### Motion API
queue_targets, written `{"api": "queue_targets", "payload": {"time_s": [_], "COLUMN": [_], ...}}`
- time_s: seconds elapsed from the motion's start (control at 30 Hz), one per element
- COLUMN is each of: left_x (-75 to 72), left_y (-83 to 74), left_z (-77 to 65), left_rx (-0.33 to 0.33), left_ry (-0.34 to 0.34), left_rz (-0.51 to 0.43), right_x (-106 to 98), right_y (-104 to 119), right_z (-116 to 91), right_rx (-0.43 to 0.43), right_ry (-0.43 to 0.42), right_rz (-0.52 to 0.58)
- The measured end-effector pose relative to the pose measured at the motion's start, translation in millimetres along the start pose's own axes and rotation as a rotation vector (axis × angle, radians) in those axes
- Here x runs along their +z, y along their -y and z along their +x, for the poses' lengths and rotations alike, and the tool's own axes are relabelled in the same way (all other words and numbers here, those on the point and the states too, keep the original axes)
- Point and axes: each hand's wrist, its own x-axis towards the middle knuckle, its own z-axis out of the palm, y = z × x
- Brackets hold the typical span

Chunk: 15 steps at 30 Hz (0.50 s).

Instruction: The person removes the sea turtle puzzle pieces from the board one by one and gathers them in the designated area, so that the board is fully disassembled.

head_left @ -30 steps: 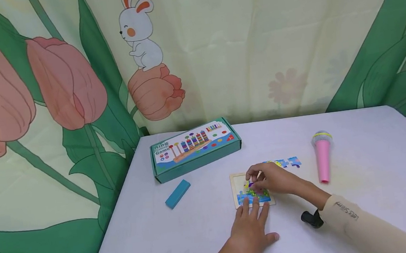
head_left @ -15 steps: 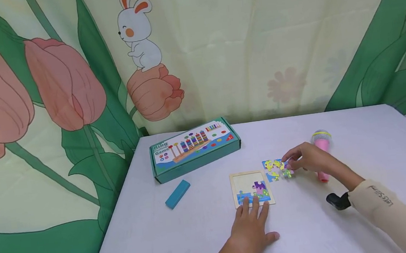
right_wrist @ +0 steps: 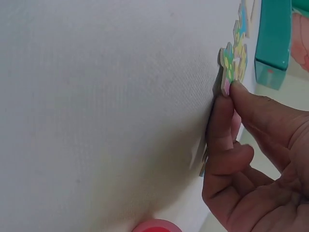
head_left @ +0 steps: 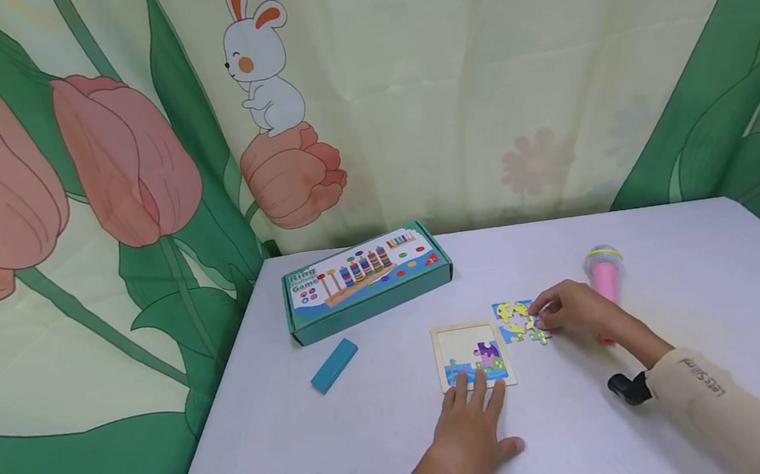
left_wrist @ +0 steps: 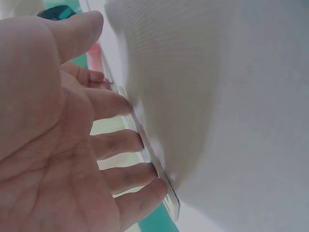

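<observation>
A square wooden puzzle tray (head_left: pixel 439 354) lies on the table, part filled along its bottom and right with blue, green and purple pieces (head_left: pixel 487 355). My left hand (head_left: pixel 462 437) rests with spread, straight fingers on the tray's near edge; in the left wrist view its fingertips (left_wrist: pixel 123 104) touch the thin rim. To the right of the tray lie several loose jigsaw pieces (head_left: pixel 512 319), yellow and blue. Above their right side is my right hand (head_left: pixel 575 305). In the right wrist view its thumb and index finger pinch a green and pink jigsaw piece (right_wrist: pixel 227 70), its edge tilted off the cloth.
A green ring game box (head_left: pixel 367 281) stands at the back left, with a teal block (head_left: pixel 334 365) in front of it. The pink toy microphone (head_left: pixel 605 280) lies just behind my right hand, partly covered by it. A printed curtain hangs behind the table.
My right hand has left the tray and moved right to the loose pieces, where it now pinches one. A purple piece shows in the tray. The left hand has stayed in place.
</observation>
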Motion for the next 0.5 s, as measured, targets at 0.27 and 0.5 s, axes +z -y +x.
{"api": "queue_targets", "payload": {"time_s": [0.27,0.5], "left_x": [-0.5,0.0], "left_y": [0.2,0.5], "left_z": [-0.5,0.3], "left_rx": [0.004,-0.005], "left_ry": [-0.002,0.010], "left_rz": [-0.031,-0.048], "right_x": [5.3,15.0], "right_y": [6.9,14.6], "right_z": [-2.4,-4.0], "right_rx": [0.035,-0.040], "right_ry": [-0.024,-0.085], "right_rz": [-0.011,-0.114]}}
